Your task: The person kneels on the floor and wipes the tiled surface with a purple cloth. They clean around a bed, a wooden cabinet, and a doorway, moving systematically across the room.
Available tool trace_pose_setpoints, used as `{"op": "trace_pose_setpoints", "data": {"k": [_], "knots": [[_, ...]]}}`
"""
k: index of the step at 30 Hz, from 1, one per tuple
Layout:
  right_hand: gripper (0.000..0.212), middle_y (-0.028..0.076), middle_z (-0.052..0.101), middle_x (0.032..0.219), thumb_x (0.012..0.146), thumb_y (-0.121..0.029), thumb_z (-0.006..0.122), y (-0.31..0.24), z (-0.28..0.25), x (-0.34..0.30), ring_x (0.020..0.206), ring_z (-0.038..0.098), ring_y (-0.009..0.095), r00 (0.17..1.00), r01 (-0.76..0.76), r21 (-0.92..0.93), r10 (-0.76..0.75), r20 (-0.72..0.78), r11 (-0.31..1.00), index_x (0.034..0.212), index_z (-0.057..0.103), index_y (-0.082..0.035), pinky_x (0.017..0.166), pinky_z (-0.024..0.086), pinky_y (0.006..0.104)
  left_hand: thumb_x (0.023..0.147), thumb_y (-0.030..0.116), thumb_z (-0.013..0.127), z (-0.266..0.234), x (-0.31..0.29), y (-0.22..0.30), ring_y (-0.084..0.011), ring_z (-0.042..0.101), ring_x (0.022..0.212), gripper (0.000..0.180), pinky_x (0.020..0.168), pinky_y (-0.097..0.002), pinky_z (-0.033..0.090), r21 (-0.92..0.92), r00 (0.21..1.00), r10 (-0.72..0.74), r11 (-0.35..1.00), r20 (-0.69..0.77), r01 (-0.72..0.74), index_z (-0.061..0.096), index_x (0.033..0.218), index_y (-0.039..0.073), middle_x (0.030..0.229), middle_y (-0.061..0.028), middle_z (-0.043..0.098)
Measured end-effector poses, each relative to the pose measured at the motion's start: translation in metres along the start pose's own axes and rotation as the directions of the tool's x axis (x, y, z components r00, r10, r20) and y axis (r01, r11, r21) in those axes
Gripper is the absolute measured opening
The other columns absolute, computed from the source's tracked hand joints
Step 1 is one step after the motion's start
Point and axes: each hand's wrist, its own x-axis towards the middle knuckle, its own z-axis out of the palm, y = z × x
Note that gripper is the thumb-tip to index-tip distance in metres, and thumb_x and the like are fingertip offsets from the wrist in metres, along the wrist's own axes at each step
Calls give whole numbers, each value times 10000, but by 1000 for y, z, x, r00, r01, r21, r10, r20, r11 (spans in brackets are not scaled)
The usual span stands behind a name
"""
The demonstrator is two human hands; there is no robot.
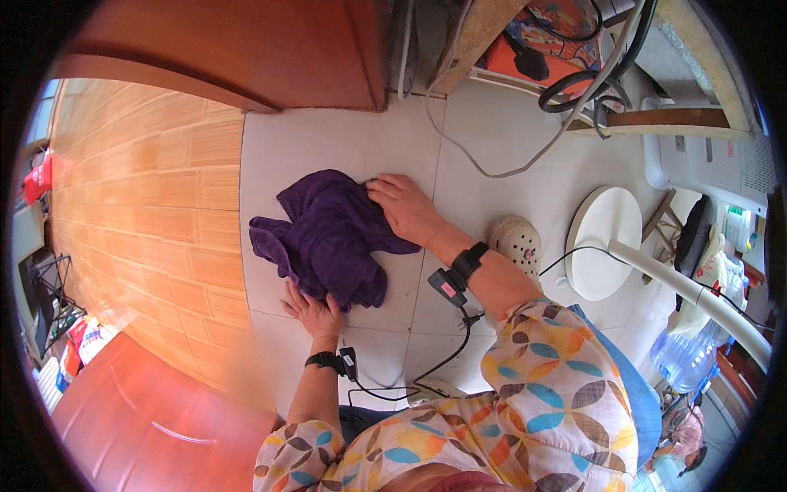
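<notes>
A crumpled dark purple cloth (332, 225), which looks like a towel, lies bunched on the pale tiled floor. At its near edge is my left hand (313, 313), its fingers spread and touching or close against the fabric. My right hand (403, 207) reaches across the cloth's right edge with the fingers stretched out flat; whether any fabric is under the palm is hidden. Both wrists wear black straps with small boxes, and a black cable (459, 348) runs between them.
A wood-patterned floor (156, 213) borders the tiles on the left. Beyond the cloth stands a reddish-brown wooden panel (270, 49). A grey cable (492, 172) trails across the tiles. To the right are a shoe (516, 242), a white round base with pole (602, 225) and a large plastic bottle (687, 361).
</notes>
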Motion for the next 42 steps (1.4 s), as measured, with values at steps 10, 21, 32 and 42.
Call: {"op": "trace_pose_setpoints", "data": {"k": [10,21,32,42], "knots": [[359,251,636,1227,941,-94,544,31,-47,89,1116,603,437,844,-230,65,233,-484,971,1283,584,7,974,508,470,906,386,570,0,0,-7,-430,196,1520,733,1197,-688,63,-7,1000,8,1000,-29,-8,309,1467,-8,1617,-235,256],[441,254,630,1233,915,-87,554,73,-86,93,808,709,381,950,-303,-653,166,-264,694,1326,540,69,673,581,510,907,318,577,-1,-2,-9,-404,182,1533,734,1231,-640,37,181,989,137,976,-60,-124,328,1481,-67,1634,-235,242],[655,252,707,840,867,-71,555,86,-122,82,720,713,378,975,-173,-668,222,-11,724,1471,375,108,604,574,496,925,298,566,1,-5,-14,-416,198,1526,643,1225,-650,69,64,990,100,994,-96,-94,336,1449,6,1629,-221,262],[643,295,688,1059,854,-48,568,93,-127,53,718,714,371,980,-180,-699,188,-66,692,1463,407,82,622,586,474,912,280,588,2,-5,-20,-423,231,1511,701,1213,-665,78,64,988,95,994,-119,-88,285,1487,17,1626,-225,258]]}}
